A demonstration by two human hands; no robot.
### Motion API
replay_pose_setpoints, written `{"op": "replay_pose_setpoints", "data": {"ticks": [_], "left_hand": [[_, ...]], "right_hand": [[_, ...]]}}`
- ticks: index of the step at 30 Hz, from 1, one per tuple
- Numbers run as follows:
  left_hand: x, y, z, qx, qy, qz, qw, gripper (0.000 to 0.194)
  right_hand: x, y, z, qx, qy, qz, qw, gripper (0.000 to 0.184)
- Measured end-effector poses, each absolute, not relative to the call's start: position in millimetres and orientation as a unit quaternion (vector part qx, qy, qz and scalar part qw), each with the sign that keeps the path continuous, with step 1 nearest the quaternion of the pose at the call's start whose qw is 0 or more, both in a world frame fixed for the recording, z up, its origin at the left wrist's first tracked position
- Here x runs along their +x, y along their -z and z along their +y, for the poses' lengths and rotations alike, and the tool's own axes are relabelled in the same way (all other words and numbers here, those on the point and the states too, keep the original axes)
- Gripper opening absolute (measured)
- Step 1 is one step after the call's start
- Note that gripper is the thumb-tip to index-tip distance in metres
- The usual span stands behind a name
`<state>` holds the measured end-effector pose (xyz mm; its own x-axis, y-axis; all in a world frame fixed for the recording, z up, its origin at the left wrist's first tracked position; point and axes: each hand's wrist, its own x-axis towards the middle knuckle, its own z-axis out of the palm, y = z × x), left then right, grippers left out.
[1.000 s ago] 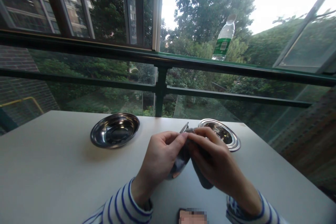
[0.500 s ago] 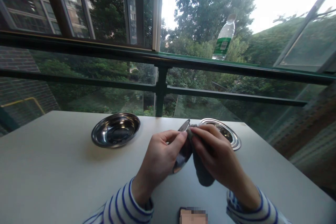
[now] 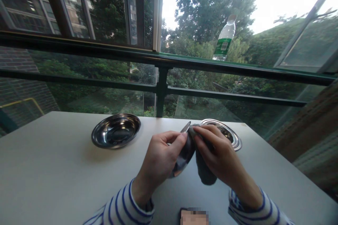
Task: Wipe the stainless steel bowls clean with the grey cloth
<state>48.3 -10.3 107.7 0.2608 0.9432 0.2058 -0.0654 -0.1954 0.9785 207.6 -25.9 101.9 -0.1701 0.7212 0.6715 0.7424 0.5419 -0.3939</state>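
My left hand (image 3: 165, 156) grips the rim of a shiny metal bowl (image 3: 185, 156), held tilted on its side above the table. Part of the bowl is hidden behind my fingers. In my right hand (image 3: 220, 156) a dark grey cloth (image 3: 205, 168) is pinched, its lower end hanging down. Fingertips and cloth press at the bowl's rim, close to my left thumb. Behind my right hand lies an oval metal dish (image 3: 237, 140), partly covered by that hand. A round metal bowl (image 3: 116, 132) stands to the left on the table.
The white table (image 3: 66, 168) reaches to a dark green railing (image 3: 118, 54) with windows behind it. A clear plastic bottle with a green label (image 3: 224, 44) stands by the railing. A phone-like object (image 3: 194, 216), partly pixelated, lies at the near edge. A curtain (image 3: 311, 130) hangs at the right.
The cloth and my right fingertips have shifted very slightly along the bowl's rim. The bowl in my left hand has tilted a little; the dishes on the table stay put.
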Motion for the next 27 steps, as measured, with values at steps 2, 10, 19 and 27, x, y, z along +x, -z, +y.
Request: {"op": "replay_pose_setpoints", "data": {"ticks": [2, 10, 19, 27], "left_hand": [[48, -108, -10, 0.603, -0.493, 0.362, 0.512, 0.026], [48, -108, -11, 0.608, -0.483, 0.356, 0.520, 0.028], [46, -109, -8, 0.603, -0.465, 0.359, 0.540, 0.029], [45, -109, -5, 0.582, -0.458, 0.362, 0.566, 0.030]], "right_hand": [[206, -102, -28, -0.450, 0.012, -0.787, 0.421, 0.025], [209, -101, -25, -0.494, 0.010, -0.753, 0.434, 0.024], [212, -100, -19, -0.495, 0.022, -0.747, 0.443, 0.023], [203, -100, -29, -0.429, 0.042, -0.799, 0.419, 0.027]]}}
